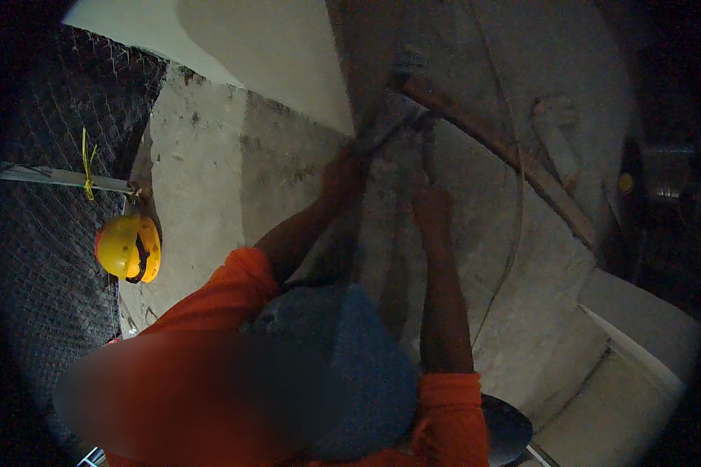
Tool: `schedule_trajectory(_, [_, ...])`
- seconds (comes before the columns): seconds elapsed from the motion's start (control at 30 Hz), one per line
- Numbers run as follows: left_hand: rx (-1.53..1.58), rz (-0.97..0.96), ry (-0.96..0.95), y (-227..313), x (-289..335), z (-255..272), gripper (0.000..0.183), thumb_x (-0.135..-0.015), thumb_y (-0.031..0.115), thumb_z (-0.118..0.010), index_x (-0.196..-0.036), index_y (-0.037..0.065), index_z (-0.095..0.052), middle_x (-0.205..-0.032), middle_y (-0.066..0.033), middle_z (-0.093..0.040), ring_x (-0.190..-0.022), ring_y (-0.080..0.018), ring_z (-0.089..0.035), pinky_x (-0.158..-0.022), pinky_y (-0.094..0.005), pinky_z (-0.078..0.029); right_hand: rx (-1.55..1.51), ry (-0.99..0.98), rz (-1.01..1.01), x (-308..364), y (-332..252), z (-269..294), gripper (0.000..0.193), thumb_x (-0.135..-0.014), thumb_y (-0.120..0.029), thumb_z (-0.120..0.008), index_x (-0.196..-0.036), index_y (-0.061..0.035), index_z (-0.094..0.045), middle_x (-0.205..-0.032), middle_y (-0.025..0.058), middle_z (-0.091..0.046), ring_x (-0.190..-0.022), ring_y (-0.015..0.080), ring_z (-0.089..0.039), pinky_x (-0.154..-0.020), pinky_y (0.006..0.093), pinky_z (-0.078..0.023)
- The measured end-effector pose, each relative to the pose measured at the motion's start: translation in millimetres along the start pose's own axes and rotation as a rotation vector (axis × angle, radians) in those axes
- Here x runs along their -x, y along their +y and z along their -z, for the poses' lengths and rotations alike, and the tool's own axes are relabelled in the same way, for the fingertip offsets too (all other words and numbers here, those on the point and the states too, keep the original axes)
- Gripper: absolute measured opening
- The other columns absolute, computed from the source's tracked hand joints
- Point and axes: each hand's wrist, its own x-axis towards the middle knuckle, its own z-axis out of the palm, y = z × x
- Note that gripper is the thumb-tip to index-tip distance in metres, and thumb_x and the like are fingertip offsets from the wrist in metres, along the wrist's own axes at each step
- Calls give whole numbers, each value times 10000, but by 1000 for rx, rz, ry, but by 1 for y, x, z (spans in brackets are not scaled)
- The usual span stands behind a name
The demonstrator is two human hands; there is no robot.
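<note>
Over on the left, dark netting (51, 241) hangs behind a pale bar (58, 177) with a yellow tie (88, 167) knotted round it, and a yellow hard hat (120, 247) sits just below the bar's end. Moving right, the worker's left hand (345, 170) looks curled round a dark rod (391, 134) slanting up and rightward. Beside it, the right hand (432, 207) seems closed on a slim-handled tool (427, 152), its top near the rod's far end; shade hides the separate fingers of both. Just beyond the tools, a wooden strip (491, 134) slants down to the right, blocking that side, with a thin cord (516, 210) crossing it. Farther right lies a pale, long object (557, 144), too dim to name. Stained grey concrete (199, 156) spreads around the hands, under a smooth pale panel (288, 66); a ledge (646, 319) juts out at lower right, and the room's edges are dark.
</note>
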Motion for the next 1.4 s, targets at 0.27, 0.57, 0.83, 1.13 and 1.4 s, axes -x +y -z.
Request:
schedule_trajectory(0.27, [98, 11, 39, 4, -4, 6, 301, -921, 190, -546, -1188, 65, -606, -1195, -216, -578, -1062, -399, -601, -867, -503, -525, -211, 547, -326, 35, 17, -23, 487, -908, -340, -632, -1237, 17, -592, -1124, 226, -654, -1075, 424, -600, -915, 510, -468])
schedule_trajectory(0.57, [215, -39, -58, 7, 11, 26, 266, -957, 184, -515, -1142, 3, -580, -1114, -256, -570, -1024, -439, -558, -894, -497, -464, -412, 616, -35, -22, -35, -30, 560, -886, -372, -663, -1278, 13, -556, -1256, 260, -589, -1137, 420, -575, -997, 483, -448])
schedule_trajectory(0.83, [438, -4, -18, 2, 45, 43, 270, -991, 238, -527, -1139, 20, -588, -1082, -225, -575, -1014, -399, -562, -886, -455, -456, -602, 305, 189, -11, -18, -42, 422, -909, -288, -617, -1255, -45, -631, -1254, 185, -622, -1169, 338, -589, -985, 429, -468])
schedule_trajectory(1.13, [373, 29, -39, -11, 51, 34, 308, -999, 269, -521, -1171, 22, -588, -1114, -210, -587, -1019, -388, -567, -942, -464, -439, -886, 162, -225, 2, -11, -16, 422, -927, -377, -566, -1058, 4, -693, -1034, 224, -694, -911, 385, -674, -820, 465, -532])
schedule_trajectory(1.4, [12, -59, -75, -41, 91, 63, 283, -989, 217, -545, -1168, 2, -589, -1095, -223, -590, -1004, -397, -566, -882, -475, -458, -664, 240, -299, 33, -28, -21, 477, -938, -453, -558, -1138, -33, -664, -1023, 234, -689, -932, 393, -679, -804, 494, -539])
